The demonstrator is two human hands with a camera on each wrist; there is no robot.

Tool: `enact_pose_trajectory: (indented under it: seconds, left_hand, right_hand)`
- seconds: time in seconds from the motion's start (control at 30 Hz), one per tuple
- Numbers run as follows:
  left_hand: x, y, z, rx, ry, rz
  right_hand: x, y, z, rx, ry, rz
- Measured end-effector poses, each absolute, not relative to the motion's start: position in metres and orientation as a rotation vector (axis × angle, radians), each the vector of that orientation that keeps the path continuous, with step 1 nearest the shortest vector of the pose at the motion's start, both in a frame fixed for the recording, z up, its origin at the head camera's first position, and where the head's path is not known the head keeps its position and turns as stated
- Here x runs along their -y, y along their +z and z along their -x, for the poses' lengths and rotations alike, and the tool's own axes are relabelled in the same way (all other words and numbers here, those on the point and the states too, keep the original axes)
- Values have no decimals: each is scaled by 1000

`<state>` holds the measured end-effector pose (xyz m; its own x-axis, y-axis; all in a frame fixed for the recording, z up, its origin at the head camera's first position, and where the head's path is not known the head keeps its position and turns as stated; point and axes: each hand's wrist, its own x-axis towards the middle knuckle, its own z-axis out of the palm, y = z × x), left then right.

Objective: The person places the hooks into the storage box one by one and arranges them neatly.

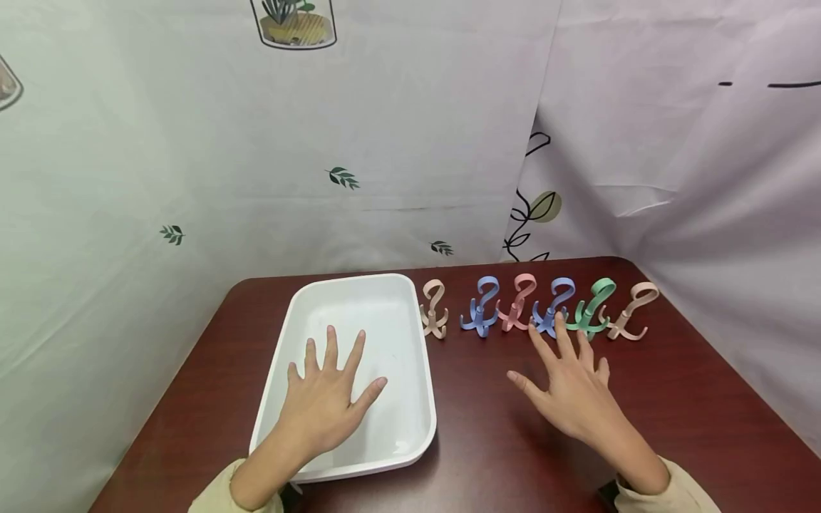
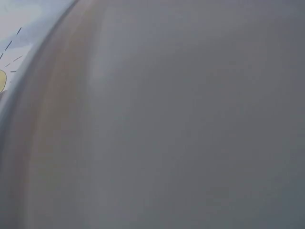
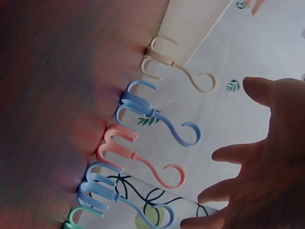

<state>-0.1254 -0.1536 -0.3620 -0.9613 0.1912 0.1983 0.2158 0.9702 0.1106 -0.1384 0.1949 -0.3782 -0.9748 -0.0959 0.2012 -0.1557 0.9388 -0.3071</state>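
Observation:
My left hand (image 1: 323, 404) is spread, palm down, over the white tray (image 1: 391, 463) and holds nothing. To the right, my right hand (image 1: 573, 394) is also spread with nothing in it, in front of a row of plastic hooks. From left to right stand a beige hook (image 1: 433, 313), a blue hook (image 1: 479, 313), a pink hook (image 1: 515, 308), another blue hook (image 1: 562, 286), a green hook (image 1: 601, 291) and a second beige hook (image 1: 631, 312). My right fingertips overlap the second blue and green hooks in the head view. The left wrist view shows mostly a blurred pale surface.
A dark red-brown table (image 1: 474, 434) with rounded back corners carries the tray and hooks. Behind it and along its sides hangs a pale cloth (image 1: 398, 135) printed with leaves and jars. The tray's right rim lies close to the leftmost beige hook.

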Motion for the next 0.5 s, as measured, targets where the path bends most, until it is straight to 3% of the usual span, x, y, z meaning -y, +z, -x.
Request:
enact_pose_trajectory:
  seconds: [0.5]
  left_hand:
    - [173,-359,134,2899,-204,310]
  right_hand:
    - [-191,-376,141,2901,490,-239]
